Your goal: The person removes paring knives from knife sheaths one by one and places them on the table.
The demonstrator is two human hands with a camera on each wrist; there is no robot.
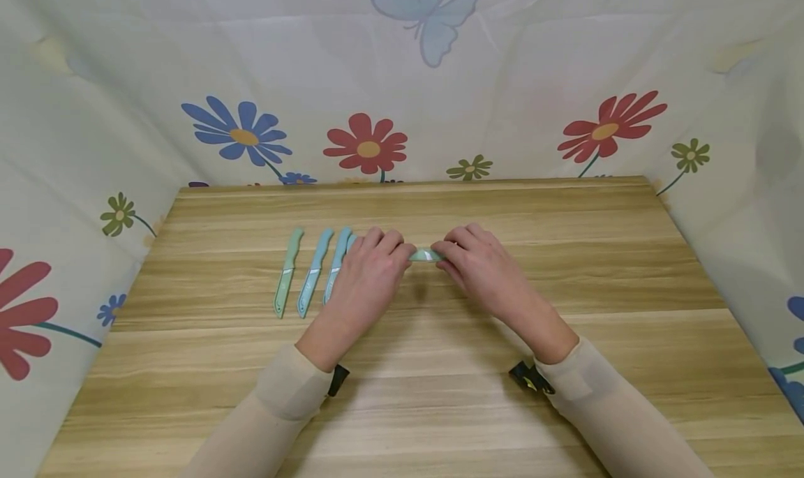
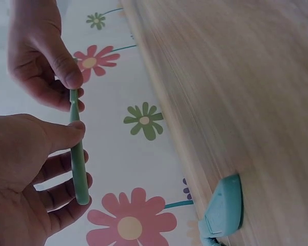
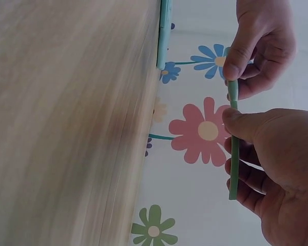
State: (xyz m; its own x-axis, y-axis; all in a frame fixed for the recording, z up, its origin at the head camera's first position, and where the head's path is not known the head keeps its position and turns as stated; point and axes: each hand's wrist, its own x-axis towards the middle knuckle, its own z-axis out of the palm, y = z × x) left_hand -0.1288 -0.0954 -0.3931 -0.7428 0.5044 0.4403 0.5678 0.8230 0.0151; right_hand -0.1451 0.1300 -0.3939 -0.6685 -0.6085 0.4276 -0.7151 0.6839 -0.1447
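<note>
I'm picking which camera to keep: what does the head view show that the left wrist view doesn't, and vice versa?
Only the head view shows the leftmost knife in the row and the butterfly on the curtain.
Only the left wrist view shows the rounded end of the held green knife and the palm of the left hand.
Both show the left hand and right hand gripping that knife, the table and the curtain's flowers.

Up at head height, one view looks forward and down across the table [image 1: 427,415] to the flowered cloth [image 1: 521,59]. Low down, both wrist views sit close, tipped sideways toward that cloth, sharing the left hand [image 1: 370,272], right hand [image 1: 486,272] and green knife [image 2: 79,174].
</note>
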